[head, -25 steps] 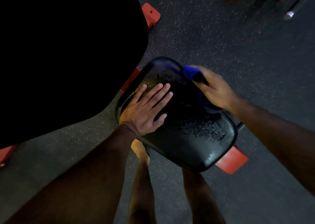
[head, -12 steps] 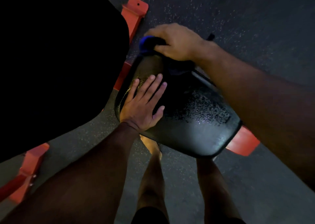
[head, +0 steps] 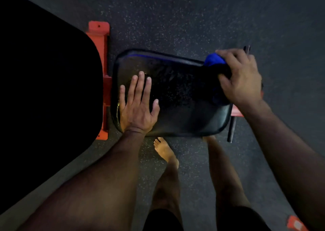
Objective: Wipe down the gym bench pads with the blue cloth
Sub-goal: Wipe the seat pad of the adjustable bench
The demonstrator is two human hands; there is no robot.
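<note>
Two pads (head: 184, 107), one blue cloth (head: 214, 60), gripped by right hand (head: 241, 79).

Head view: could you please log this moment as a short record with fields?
seat pad: black, partly wet-speckled
left hand: flat on the pad's left part, fingers straight
right hand: grips the cloth at the pad's far right corner
cloth: blue, bunched, mostly hidden under the hand
back pad: large, black, left of the seat pad
frame: red, shows between the pads
floor: dark, speckled
feet: bare, near the pad's near edge
</note>
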